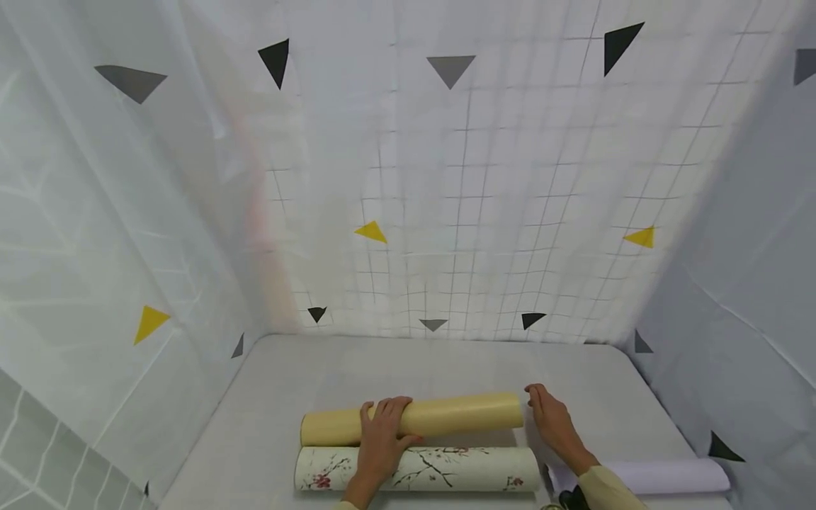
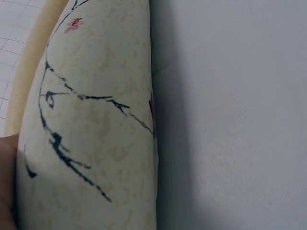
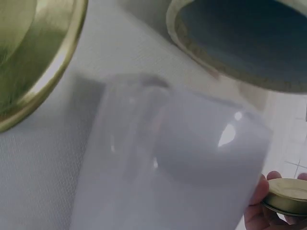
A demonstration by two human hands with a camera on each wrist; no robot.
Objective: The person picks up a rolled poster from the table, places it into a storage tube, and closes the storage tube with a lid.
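Note:
In the head view a plain yellow paper roll (image 1: 462, 413) lies slightly slanted on the table. My left hand (image 1: 381, 440) grips it, fingers over the top and thumb on the near side. A cream roll with blossom branches (image 1: 465, 469) lies in front, under my left wrist; it fills much of the left wrist view. My right hand (image 1: 556, 423) is by the yellow roll's right end. In the right wrist view its fingers pinch a shallow round gold lid (image 3: 288, 195). A hollow roll end shows above there; which roll it belongs to I cannot tell.
A shiny, pale translucent film roll (image 3: 192, 158) lies at the right, partly under my right forearm. Another gold round piece (image 3: 41, 62) sits beside it. White sheeting with dark and yellow triangles (image 1: 371, 231) encloses the table (image 1: 357, 368) at the back and sides.

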